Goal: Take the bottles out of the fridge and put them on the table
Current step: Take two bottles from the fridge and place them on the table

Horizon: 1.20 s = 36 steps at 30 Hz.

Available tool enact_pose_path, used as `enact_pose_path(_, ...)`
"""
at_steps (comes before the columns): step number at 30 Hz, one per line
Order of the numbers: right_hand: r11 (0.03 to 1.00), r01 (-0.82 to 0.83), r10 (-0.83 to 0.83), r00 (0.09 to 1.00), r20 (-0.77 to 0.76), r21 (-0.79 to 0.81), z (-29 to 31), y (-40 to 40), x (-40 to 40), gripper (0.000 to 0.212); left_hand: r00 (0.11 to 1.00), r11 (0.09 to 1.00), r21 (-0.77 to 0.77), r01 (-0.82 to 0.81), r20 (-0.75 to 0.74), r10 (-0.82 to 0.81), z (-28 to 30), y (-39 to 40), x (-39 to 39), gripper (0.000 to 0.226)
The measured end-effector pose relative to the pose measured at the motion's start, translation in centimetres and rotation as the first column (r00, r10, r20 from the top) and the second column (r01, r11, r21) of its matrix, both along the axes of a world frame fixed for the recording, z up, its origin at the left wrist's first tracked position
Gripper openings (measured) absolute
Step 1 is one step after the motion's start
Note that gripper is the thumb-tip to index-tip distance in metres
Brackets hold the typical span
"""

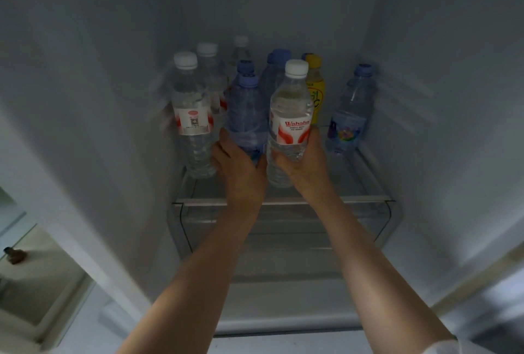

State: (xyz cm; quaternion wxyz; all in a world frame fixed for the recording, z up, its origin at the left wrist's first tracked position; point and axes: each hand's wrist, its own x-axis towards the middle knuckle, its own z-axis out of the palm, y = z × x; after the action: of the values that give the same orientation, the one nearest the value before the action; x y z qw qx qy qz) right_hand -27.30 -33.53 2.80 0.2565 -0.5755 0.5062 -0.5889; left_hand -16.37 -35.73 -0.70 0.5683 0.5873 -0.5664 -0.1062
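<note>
Inside the fridge (85,98), your left hand (241,166) has its grip around the blue-capped bottle (247,115); your right hand (304,161) grips the white-capped bottle (290,115) above the shelf (368,197).

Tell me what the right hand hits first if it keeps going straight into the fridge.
Probably the yellow-capped bottle, standing directly behind the white-capped bottle that the right hand holds. Depth is hard to judge from the head view, so the gap between them is unclear.
</note>
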Motion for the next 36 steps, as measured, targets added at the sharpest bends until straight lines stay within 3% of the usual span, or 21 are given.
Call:
enact_pose_path(2, 1.0, 0.013, -0.013, 1.0, -0.006, -0.011, 0.0, 0.3, -0.5, 0.058, 1.0, 1.0, -0.002, 0.022, -0.016, -0.022, -0.2, -0.3, -0.2, 0.09)
enact_pose_path(6, 1.0, 0.011, -0.011, 1.0, -0.012, -0.005, -0.2, 0.7, -1.2, 0.058, 0.955, 0.986, -0.018, 0.167, -0.245, -0.166, 0.3, -0.8, -0.2, 0.083)
enact_pose_path(9, 1.0, 0.017, -0.017, 1.0, -0.005, 0.002, -0.4, 0.7, -0.9, 0.059, 0.934, 0.985, -0.03, 0.171, -0.312, -0.172, 0.6, -1.1, 0.4, 0.077)
enact_pose_path(16, 0.999, 0.043, -0.043, 0.998, 0.037, -0.004, -0.4, 1.7, -0.6, 0.06, 0.961, 0.994, -0.033, 0.106, -0.252, -0.111, 1.3, 1.2, 1.6, 0.067)
enact_pose_path(25, 0.994, 0.099, -0.089, 0.98, 0.181, -0.05, 1.4, 4.7, -1.3, 0.06, 0.958, 0.99, -0.131, 0.045, -0.275, -0.08, 4.2, 4.2, 2.0, 0.077)
enact_pose_path(36, 0.972, 0.219, -0.212, 0.974, 0.077, -0.081, -0.1, 16.7, 1.3, 0.06, 0.926, 0.974, 0.01, 0.228, -0.31, -0.214, 3.1, 15.6, 5.7, 0.061)
